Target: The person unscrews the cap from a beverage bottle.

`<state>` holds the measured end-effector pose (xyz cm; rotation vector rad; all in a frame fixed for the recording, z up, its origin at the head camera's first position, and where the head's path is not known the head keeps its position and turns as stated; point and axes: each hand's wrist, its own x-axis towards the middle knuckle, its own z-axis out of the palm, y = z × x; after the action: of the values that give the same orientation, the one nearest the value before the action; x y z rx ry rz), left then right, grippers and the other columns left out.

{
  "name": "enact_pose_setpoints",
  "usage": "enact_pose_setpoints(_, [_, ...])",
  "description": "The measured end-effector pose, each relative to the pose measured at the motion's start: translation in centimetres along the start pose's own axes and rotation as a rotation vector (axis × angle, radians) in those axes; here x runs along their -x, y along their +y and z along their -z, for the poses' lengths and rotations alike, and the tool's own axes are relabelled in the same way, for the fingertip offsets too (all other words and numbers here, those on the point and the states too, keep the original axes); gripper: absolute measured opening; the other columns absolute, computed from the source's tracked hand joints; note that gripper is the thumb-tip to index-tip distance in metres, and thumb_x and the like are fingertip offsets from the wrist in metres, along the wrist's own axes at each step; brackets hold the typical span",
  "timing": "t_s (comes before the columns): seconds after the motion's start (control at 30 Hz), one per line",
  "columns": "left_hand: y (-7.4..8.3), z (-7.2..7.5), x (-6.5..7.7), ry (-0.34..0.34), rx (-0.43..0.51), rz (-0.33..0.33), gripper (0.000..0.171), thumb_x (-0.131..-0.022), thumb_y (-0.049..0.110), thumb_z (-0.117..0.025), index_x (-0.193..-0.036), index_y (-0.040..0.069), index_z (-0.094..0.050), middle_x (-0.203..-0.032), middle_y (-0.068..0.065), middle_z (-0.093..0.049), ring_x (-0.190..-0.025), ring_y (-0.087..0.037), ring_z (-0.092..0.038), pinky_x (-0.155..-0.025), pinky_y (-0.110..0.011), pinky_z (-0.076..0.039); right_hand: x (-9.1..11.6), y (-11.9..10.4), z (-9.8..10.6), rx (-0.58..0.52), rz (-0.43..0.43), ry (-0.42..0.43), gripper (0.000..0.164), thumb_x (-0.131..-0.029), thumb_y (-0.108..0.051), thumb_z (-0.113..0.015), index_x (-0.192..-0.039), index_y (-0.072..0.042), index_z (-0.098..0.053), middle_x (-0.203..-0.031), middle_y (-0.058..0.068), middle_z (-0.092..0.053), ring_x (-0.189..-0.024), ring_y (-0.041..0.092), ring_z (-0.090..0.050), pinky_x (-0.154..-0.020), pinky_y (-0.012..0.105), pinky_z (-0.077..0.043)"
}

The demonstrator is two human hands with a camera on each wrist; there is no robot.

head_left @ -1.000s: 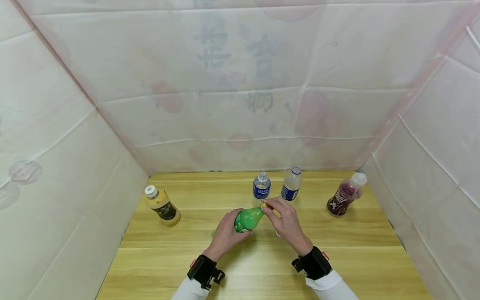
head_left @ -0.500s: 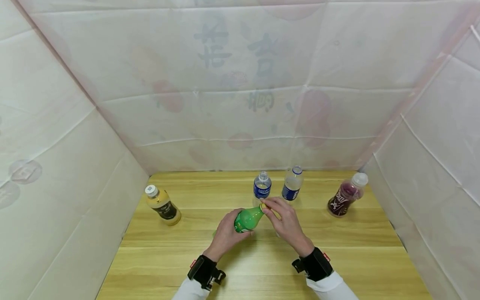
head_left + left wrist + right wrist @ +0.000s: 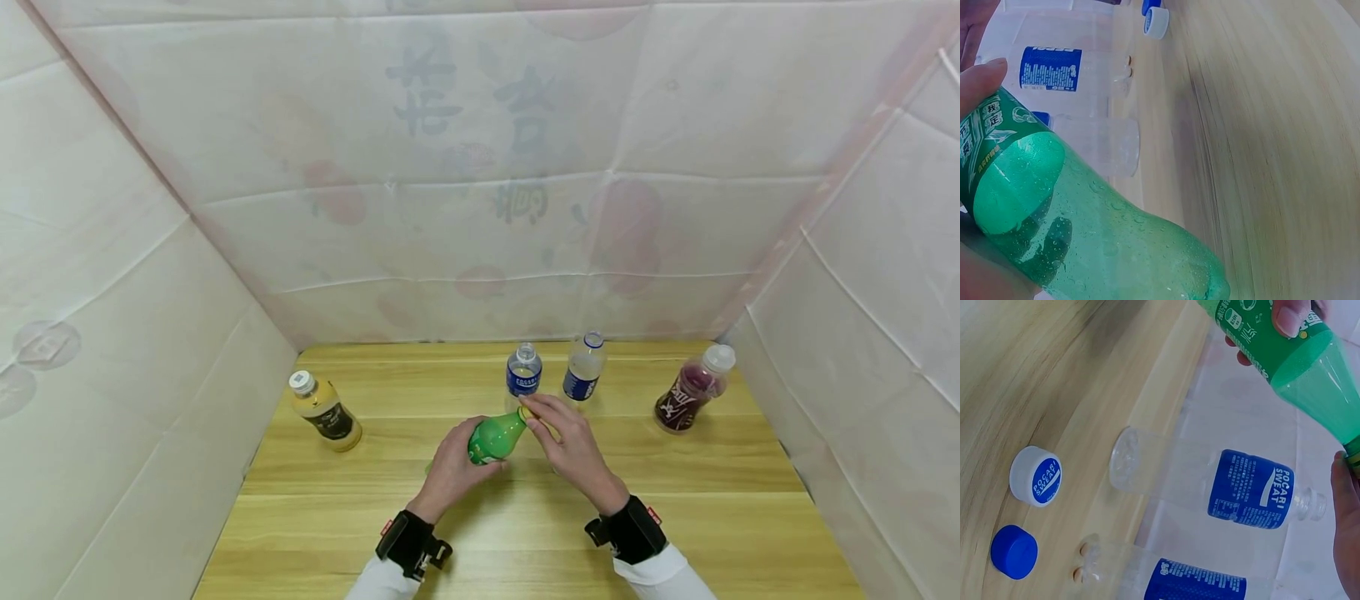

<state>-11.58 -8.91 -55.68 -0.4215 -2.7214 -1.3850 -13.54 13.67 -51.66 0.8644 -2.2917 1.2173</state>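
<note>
Over the table (image 3: 487, 550), the tilted green bottle (image 3: 497, 440) has barely shifted since a second ago; the left hand (image 3: 453, 467) grips it round the body; the right hand (image 3: 576, 448) pinches its yellow cap (image 3: 524, 412); no gap shows beneath, so it probably remains on.

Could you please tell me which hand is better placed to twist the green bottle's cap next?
Probably the right hand: it pinches the cap, while the left hand grips the green bottle and could steady it.
</note>
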Motion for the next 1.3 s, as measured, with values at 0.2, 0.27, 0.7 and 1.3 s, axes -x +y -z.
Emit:
enact_pose_setpoints(0.2, [0.0, 0.0, 0.0, 0.006, -0.012, -0.002, 0.070, -0.077, 0.020, -0.093, -0.135, 0.001, -0.058, -0.121, -0.012, -0.067, -0.107, -0.028, -0.064, -0.090, -0.048, -0.056, 0.0, -0.2, -0.1, -0.026, 0.002, -0.001, 0.042, -0.094, 0.007, -0.069, -0.135, 0.001, -0.065, -0.133, 0.017, -0.066, -0.120, 0.034, -0.065, -0.097, 0.043, -0.057])
enact_pose_setpoints(0.27, [0.0, -0.1, -0.1, 0.006, -0.021, -0.009, 0.069, -0.077, 0.020, -0.093, -0.135, 0.002, -0.058, -0.121, -0.012, -0.067, -0.107, -0.027, -0.064, -0.091, -0.048, -0.056, 0.1, -0.2, -0.1, -0.068, -0.028, -0.012, 0.048, -0.094, 0.006, -0.069, -0.141, 0.001, -0.059, -0.138, 0.019, -0.063, -0.122, 0.036, -0.063, -0.099, 0.042, -0.056])
enact_pose_setpoints(0.7, [0.1, 0.1, -0.5, 0.081, -0.168, -0.048, 0.072, -0.075, 0.028, -0.094, -0.135, 0.009, -0.059, -0.119, -0.009, -0.067, -0.105, -0.025, -0.063, -0.088, -0.045, -0.056, -0.3, -0.7, -0.1, -0.060, -0.337, 0.064, 0.045, -0.103, -0.023, -0.064, -0.140, 0.002, -0.056, -0.122, 0.013, -0.065, -0.110, 0.025, -0.065, -0.094, 0.047, -0.057])
enact_pose_setpoints(1.3, [-0.2, 0.2, -0.6, 0.083, -0.143, -0.065, 0.072, -0.077, 0.027, -0.093, -0.137, 0.007, -0.057, -0.121, -0.010, -0.066, -0.107, -0.025, -0.063, -0.089, -0.046, -0.056, -1.5, -1.3, -0.3, 0.106, -0.237, 0.075, 0.030, -0.093, -0.021, -0.079, -0.116, -0.003, -0.072, -0.097, 0.004, -0.067, -0.087, 0.017, -0.065, -0.074, 0.037, -0.059])
